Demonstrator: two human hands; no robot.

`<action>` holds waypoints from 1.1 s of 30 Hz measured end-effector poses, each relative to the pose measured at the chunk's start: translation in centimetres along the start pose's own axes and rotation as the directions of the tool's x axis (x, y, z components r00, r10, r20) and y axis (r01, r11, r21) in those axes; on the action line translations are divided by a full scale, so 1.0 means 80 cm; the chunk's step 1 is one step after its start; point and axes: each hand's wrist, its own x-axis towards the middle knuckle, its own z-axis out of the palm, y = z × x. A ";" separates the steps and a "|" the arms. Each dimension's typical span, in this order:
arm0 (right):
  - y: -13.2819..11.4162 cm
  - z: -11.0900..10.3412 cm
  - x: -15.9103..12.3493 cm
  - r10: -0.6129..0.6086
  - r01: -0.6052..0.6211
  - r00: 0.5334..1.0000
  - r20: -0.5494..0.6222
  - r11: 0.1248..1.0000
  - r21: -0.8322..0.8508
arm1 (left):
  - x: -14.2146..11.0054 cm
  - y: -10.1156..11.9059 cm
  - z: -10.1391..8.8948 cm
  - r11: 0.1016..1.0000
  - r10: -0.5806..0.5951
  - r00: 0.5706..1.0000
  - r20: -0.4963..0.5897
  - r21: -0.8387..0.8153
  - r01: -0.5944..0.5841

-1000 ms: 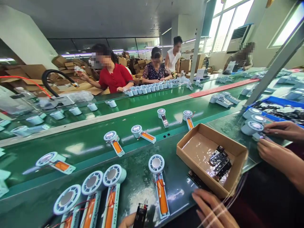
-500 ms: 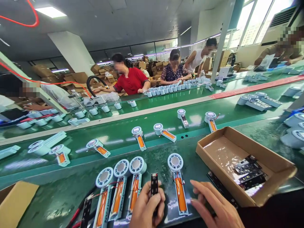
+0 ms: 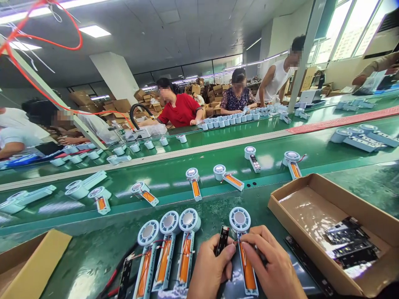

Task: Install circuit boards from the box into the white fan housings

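Note:
My left hand [image 3: 209,268] grips a narrow black circuit board [image 3: 222,240], holding it upright between thumb and fingers. Just right of it lies a light-blue, round-headed device [image 3: 240,219] with an orange cylindrical battery [image 3: 249,274] in its open handle. My right hand [image 3: 274,261] is over that handle, thumb and fingertips pinched on thin wires near the round head; the exact grip is partly hidden. To the left, three similar devices [image 3: 188,220] lie side by side with wires across their batteries. Another black board [image 3: 125,274] rests at their left.
On the right stands a cardboard tray [image 3: 311,182] with several black boards [image 3: 352,241]; a long black strip [image 3: 307,263] lies beside it. A cardboard box [image 3: 37,265] is at left. Beyond, a green conveyor [image 3: 168,182] carries more devices. Several people work across the line.
My right hand has moved left from beside the device onto the wires at its handle, its fingers closing. My left hand still holds the board, now closer to the device. The camera view has shifted.

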 end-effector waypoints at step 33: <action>-0.010 0.025 0.008 -0.190 0.191 0.982 0.019 0.980 -0.056 | -0.033 -0.028 0.012 0.963 0.077 0.994 -0.074 0.265 -0.055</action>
